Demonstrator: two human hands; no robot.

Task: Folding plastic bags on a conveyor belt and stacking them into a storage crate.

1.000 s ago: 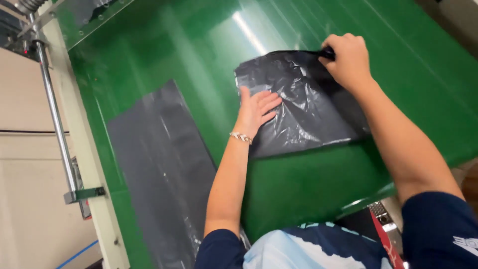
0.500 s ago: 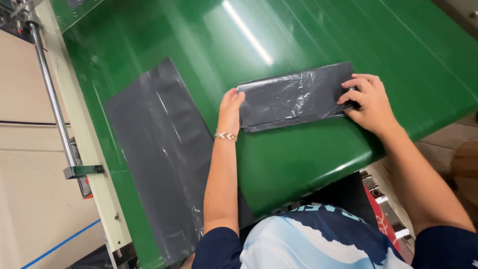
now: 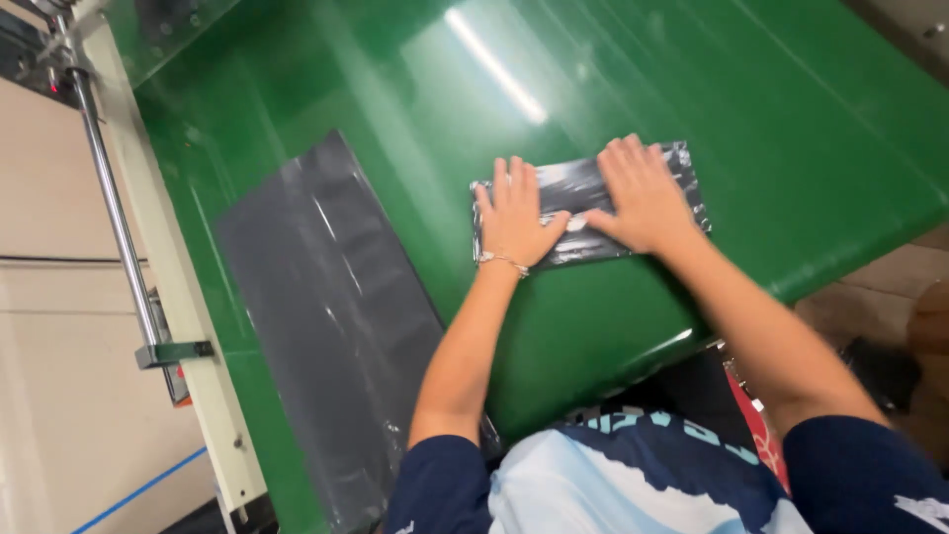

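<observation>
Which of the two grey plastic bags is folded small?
The bag under both hands, right of the flat bag, which lies spread out long and untouched.

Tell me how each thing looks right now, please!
Folded black bag: folded into a narrow strip, pressed flat under both hands.
Left hand: open, palm down on the bag.
Right hand: open, palm down on the bag.
Flat black bag: unfolded, lying flat, hanging over the near edge.
Green table: shiny, sloped in view.

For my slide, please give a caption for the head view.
Both hands, left hand and right hand, press a folded black plastic bag flat on a green table.
</observation>
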